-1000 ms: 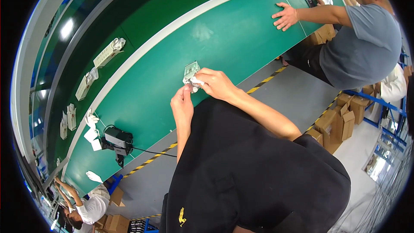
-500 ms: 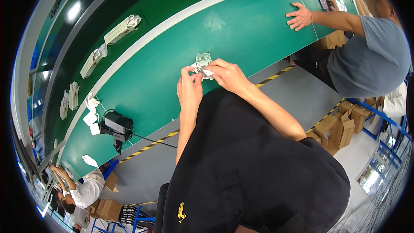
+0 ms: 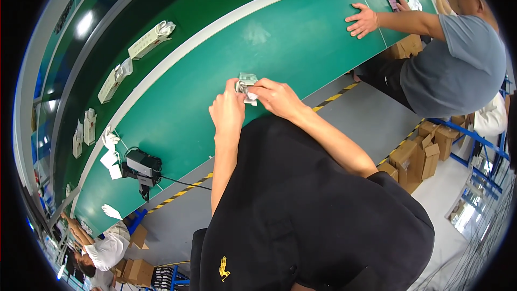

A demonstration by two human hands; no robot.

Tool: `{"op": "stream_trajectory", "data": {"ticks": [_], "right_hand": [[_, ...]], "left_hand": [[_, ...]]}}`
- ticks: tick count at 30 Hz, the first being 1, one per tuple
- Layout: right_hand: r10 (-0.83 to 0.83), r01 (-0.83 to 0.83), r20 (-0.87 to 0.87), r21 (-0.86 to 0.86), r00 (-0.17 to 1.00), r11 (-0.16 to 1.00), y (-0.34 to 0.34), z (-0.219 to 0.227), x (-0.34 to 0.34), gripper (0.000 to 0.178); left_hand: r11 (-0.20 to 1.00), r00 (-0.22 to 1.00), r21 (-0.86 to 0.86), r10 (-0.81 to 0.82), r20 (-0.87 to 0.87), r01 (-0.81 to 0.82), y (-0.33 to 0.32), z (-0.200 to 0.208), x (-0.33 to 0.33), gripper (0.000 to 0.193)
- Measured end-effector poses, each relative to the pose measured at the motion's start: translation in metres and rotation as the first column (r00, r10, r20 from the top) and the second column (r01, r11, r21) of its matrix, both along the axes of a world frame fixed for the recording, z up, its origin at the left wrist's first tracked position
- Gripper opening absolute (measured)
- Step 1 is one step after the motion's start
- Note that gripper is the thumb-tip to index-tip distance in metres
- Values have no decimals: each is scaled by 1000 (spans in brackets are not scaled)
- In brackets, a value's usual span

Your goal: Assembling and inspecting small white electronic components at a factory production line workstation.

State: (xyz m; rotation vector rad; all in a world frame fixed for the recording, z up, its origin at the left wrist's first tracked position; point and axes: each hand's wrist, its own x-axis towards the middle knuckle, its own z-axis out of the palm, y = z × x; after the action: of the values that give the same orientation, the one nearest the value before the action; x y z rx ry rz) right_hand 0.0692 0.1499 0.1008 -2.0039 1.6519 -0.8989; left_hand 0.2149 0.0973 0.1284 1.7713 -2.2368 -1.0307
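Observation:
A small pale box [image 3: 248, 77], its far flap raised, sits on the green bench top [image 3: 301, 37] in front of me. My left hand [image 3: 228, 109] is closed on the box's left side, with the fingertips at its edge. From the right, the fingers of my right hand [image 3: 277, 98] are pinched together over the opening, on a small whitish wrapped piece [image 3: 251, 96]. What exactly this piece is, I cannot make out. The fingers of both hands partly hide the inside of the box.
Left on the bench are a black device on a stand [image 3: 142, 163] with a cable, white cards [image 3: 110, 159] and white gloves [image 3: 111, 212]. Several narrow white boxes [image 3: 152, 40] line the far dark-green strip. A co-worker's hand [image 3: 363, 21] rests on the bench, right; cardboard boxes [image 3: 407, 157] stand behind.
My left hand has shifted from a pinch over the box to its left edge. My right hand stays at the opening with the whitish piece. The whole view has moved slightly.

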Motion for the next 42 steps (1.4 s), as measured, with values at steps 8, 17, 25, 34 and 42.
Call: {"op": "stream_trajectory", "data": {"ticks": [8, 17, 25, 34, 42], "right_hand": [[-11, 1, -188, -53, 982, 999, -6, 4, 15, 9], [77, 41, -272, 403, 959, 914, -1, 42, 45, 14], [57, 9, -224, 281, 973, 960, 11, 51, 53, 30], [268, -162, -311, 329, 912, 930, 19, 56, 64, 39], [179, 54, -405, 501, 897, 864, 15, 59, 100, 41]], "left_hand": [[996, 962, 60, 73, -263, -59, -30, -46, 19, 41], [845, 745, 533, 380, -549, -38, -26, -56, 24, 33], [834, 726, 549, 407, -555, -48, -13, -49, 47, 34], [823, 740, 563, 426, -520, -78, -8, -32, 68, 37], [830, 732, 552, 422, -535, -76, -1, -28, 79, 38]]}}
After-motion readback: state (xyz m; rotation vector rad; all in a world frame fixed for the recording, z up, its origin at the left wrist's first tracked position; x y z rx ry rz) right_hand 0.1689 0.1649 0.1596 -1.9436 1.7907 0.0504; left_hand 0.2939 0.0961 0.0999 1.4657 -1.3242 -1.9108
